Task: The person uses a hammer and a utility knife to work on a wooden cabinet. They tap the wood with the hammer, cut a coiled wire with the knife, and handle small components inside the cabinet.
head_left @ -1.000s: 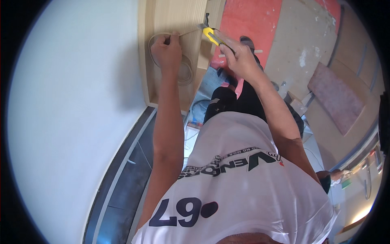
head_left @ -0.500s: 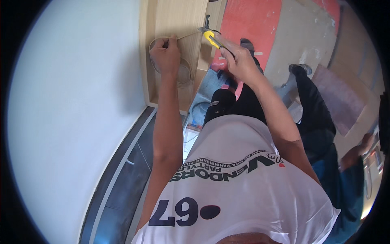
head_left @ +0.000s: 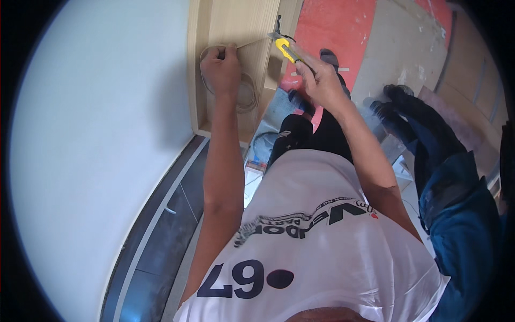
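My left hand (head_left: 221,74) is closed, thumb and fingers pinching a thin beige strip (head_left: 253,42) that looks like edge banding. From the pinch the strip runs taut to the right, and its loose coil (head_left: 248,107) hangs below and behind my wrist. A yellow and black utility knife (head_left: 286,49) is gripped in my right hand (head_left: 323,86), blade out and pointing up-left. The blade tip meets or nearly meets the strip's far end at the wooden edge; exact contact is too small to tell. Behind both hands is a light wood cabinet panel (head_left: 236,24) with raised sides.
A white wall (head_left: 96,107) rises along the left, with dark tiles (head_left: 161,241) at its foot. To my right, close by, stands another person in dark blue clothes (head_left: 456,198). Red and grey sheets (head_left: 338,27) cover the floor ahead. A small dark hook-like piece (head_left: 278,23) sits beyond the blade.
Both hands keep their grips, with the knife shifted slightly in view. The other person on the right has moved, their legs now closer together and their body further into view.
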A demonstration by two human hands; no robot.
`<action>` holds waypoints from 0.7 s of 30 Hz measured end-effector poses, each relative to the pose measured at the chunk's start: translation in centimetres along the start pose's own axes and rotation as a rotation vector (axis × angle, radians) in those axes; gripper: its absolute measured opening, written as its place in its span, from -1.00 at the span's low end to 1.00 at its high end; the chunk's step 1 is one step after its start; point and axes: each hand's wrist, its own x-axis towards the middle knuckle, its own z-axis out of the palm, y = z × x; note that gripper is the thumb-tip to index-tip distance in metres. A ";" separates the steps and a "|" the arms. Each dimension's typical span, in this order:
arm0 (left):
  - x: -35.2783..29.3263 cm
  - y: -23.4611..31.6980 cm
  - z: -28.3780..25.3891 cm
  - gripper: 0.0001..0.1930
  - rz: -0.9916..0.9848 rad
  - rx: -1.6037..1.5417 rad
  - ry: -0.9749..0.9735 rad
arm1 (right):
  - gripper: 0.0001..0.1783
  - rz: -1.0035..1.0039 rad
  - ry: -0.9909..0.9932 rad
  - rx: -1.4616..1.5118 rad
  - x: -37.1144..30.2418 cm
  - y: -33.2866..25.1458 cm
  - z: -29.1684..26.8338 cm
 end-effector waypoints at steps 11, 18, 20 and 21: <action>-0.5 0.0 -0.6 -0.75 0.061 -0.029 0.014 | -0.54 -0.033 0.007 -0.002 -0.6 0.0 0.0; -0.7 0.5 -0.5 -0.76 0.004 0.043 0.011 | -0.54 0.066 0.017 0.049 0.5 0.0 0.7; -1.1 1.2 -0.4 -0.76 -0.023 0.060 0.033 | -0.54 -0.108 0.109 0.007 0.3 0.3 1.4; -1.0 0.9 -0.3 -0.76 0.030 0.102 0.045 | -0.54 -0.084 0.086 0.023 0.2 0.5 1.1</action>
